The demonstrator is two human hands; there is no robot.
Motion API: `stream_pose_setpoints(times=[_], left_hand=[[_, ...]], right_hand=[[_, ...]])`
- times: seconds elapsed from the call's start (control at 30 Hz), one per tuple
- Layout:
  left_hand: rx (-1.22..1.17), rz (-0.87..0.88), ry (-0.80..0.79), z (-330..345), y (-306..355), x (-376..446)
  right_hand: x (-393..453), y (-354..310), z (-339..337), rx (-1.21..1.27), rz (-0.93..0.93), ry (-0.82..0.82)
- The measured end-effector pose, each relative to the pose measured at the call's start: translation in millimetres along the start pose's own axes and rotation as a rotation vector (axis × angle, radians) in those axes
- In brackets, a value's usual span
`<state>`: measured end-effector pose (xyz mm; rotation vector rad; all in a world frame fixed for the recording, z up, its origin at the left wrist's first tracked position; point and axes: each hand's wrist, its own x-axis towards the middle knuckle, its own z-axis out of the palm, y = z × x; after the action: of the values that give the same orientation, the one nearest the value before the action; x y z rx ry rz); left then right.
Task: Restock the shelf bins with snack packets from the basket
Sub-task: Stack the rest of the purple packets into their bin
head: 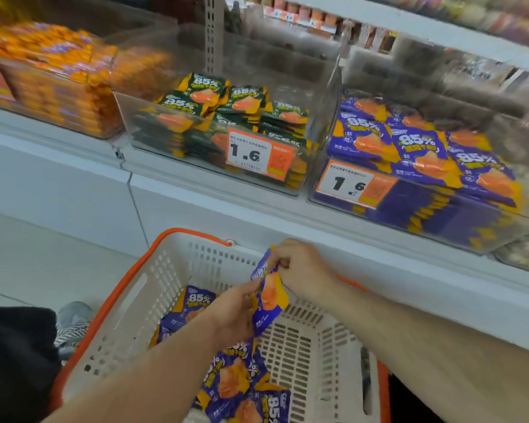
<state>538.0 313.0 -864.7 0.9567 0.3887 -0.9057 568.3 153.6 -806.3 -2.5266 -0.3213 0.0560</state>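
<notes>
- the shelf bins sit above the grip: the purple bin up and to its right, the green bin straight above.
- the basket lies below the grip, more purple packets loose in its bottom.
- step in hand, as i judge it: one purple packet lifted clear, the right hand pinching its top edge, the left hand curled round its lower side.
- next move likely calls for raising it over the purple bin's front lip; open room lies between basket rim and shelf edge.
</notes>
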Motion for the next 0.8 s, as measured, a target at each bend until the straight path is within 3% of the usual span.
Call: stream_pose_setpoints(times=[0.17, 0.27, 0.4, 0.47, 0.6, 0.7, 0.8], left_hand=[[-0.268, 0.360, -0.127, 39.1, 28.2, -17.2], [-0.236, 0.529, -0.020, 69.0, 54.9, -33.2], [-0.168, 0.682, -0.058, 114.4, 84.4, -63.8], [-0.081, 0.748, -0.043, 134.8, 97.0, -72.4], [0.214, 0.884, 0.139, 167.3, 126.7, -70.3], [0.547, 1.133, 0.378, 185.9, 151.4, -60.6], [0.835, 1.359, 0.509, 196.1, 174.6, -47.0]], right_hand=[[-14.4, -23.8, -60.9, 0.019, -0.096, 0.061], [-28.9, -35.6, -87.3, 0.276, 0.033, 0.106], [-46.1, -51.6, -108.8, 0.429, 0.021, 0.298], [-46.3, -56.0, -121.4, 0.454, 0.009, 0.401], [-36.3, -56.8, -147.6, 0.577, 0.080, 0.518], [-23.5, -45.2, -171.7, 0.610, 0.160, 0.589], [-4.3, -19.2, -208.2, 0.539, 0.257, 0.704]])
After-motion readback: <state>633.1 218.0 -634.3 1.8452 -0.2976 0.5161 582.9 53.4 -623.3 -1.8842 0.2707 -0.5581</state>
